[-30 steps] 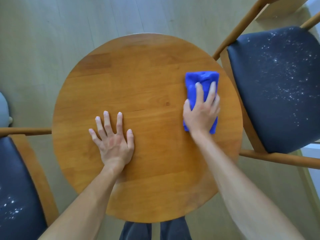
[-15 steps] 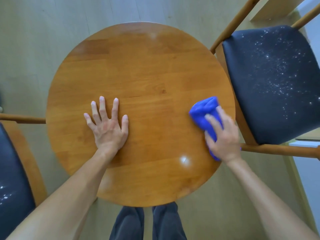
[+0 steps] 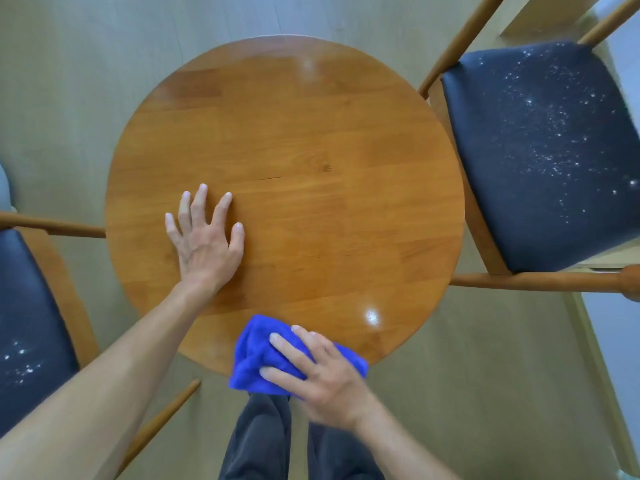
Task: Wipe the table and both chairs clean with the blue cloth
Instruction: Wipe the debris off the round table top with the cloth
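Observation:
A round wooden table (image 3: 311, 140) fills the middle of the view. My left hand (image 3: 204, 237) lies flat on its left part with fingers spread. My right hand (image 3: 318, 372) presses the bunched blue cloth (image 3: 258, 358) with straight fingers at the table's near edge, where the cloth hangs partly over the rim. A wooden chair with a dark seat (image 3: 540, 150) stands to the right, its cushion speckled with white crumbs. A second dark-seated chair (image 3: 31, 327) stands at the left, with a few white specks near its front.
My dark trouser legs (image 3: 277, 441) show below the table's near edge. Pale wood floor (image 3: 62, 81) surrounds the table. The chairs' wooden arms (image 3: 540, 282) reach toward the table rim on both sides.
My right hand has swept the cloth from the far right of the table down along the right rim to the near edge. My left hand stays flat in place.

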Tool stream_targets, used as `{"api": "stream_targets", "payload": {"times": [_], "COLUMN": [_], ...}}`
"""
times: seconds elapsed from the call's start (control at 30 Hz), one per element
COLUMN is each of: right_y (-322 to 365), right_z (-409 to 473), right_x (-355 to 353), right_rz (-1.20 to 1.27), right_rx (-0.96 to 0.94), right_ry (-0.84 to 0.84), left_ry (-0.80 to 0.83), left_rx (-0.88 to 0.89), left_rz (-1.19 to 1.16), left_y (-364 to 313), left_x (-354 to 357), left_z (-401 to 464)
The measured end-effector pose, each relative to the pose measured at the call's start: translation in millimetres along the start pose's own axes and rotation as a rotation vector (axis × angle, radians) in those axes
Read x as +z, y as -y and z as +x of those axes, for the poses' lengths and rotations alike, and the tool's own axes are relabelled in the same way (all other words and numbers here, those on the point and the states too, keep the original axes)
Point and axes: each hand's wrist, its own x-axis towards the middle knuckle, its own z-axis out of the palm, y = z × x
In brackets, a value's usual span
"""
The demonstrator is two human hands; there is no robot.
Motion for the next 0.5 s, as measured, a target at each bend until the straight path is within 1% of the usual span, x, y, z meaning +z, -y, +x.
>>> {"api": "stream_targets", "payload": {"times": [0.03,0.07,0.1,0.13,0.2,0.27,0.33,0.37,0.4,0.43,0.5], "right_y": [-28,-58,-86,-111,-146,-157,-138,-120,-98,-72,-15], "right_z": [-10,-19,-25,-28,-27,-11,23,43,62,79,106], "right_x": [-11,-24,-39,-52,-69,-70,-57,-49,-41,-31,-9], "right_rz": [-0.015,-0.042,-0.075,-0.104,-0.16,-0.2,-0.197,-0.186,-0.155,-0.124,-0.072], "right_rx": [-0.072,-0.072,0.0,0.127,0.457,0.801,1.124,1.238,1.302,1.309,1.202], "right_ry": [0.03,0.019,-0.023,-0.074,-0.182,-0.307,-0.428,-0.477,-0.502,-0.496,-0.455], "left_ry": [-0.006,-0.003,0.002,0.003,0.003,0.001,-0.006,-0.012,-0.02,-0.024,-0.023], "left_rx": [0.009,0.015,0.017,0.015,0.021,0.028,0.015,0.004,-0.009,-0.024,-0.054], "left_rz": [0.016,0.026,0.031,0.033,0.037,0.031,0.009,-0.001,-0.009,-0.017,-0.039], "left_y": [2,5,8,11,17,22,26,28,30,32,35], "left_x": [-1,-1,0,1,2,2,0,-2,-4,-6,-10], "left_z": [-4,-10,-15,-20,-29,-34,-36,-37,-38,-40,-44]}}
